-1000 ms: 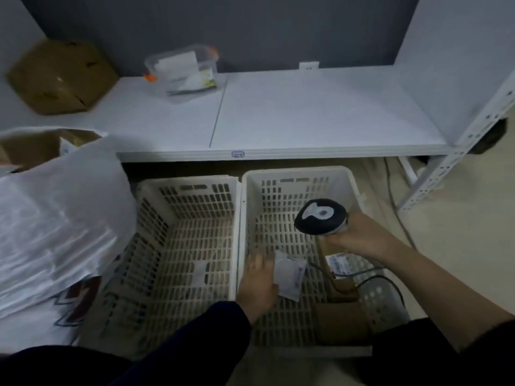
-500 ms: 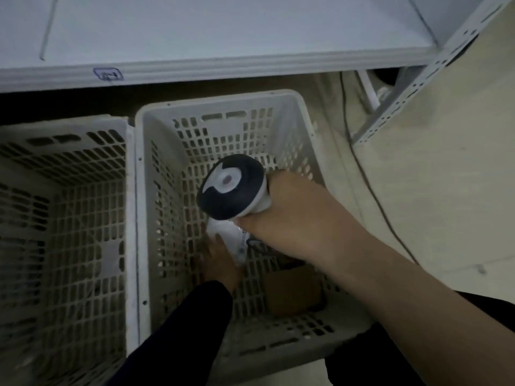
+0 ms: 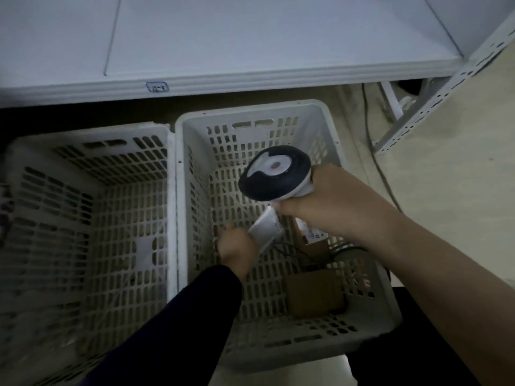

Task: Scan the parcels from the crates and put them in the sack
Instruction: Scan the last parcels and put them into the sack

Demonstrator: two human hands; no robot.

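Two white slotted crates sit on the floor below a shelf. Inside the right crate (image 3: 328,118), my left hand (image 3: 235,246) holds a small white parcel (image 3: 264,228), tilted up. Just above it, my right hand (image 3: 331,201) grips a black-and-white barcode scanner (image 3: 274,174), its head pointing down toward the parcel. A brown cardboard box (image 3: 315,292) lies at the crate's near right, and another brown box with a white label (image 3: 312,235) shows under my right wrist. The left crate (image 3: 167,190) holds a flat whitish item (image 3: 145,250) on its bottom. The sack is out of view.
A white shelf board (image 3: 250,45) runs across the top, with a perforated metal upright (image 3: 446,87) at the right. Dark cables (image 3: 373,151) trail over the beige floor to the right of the crates. The scanner's cord (image 3: 289,247) lies inside the right crate.
The view has pulled back a little, after dropping from the shelf and sack to the crates. My left hand has lifted the white parcel beneath the scanner, which now sits higher.
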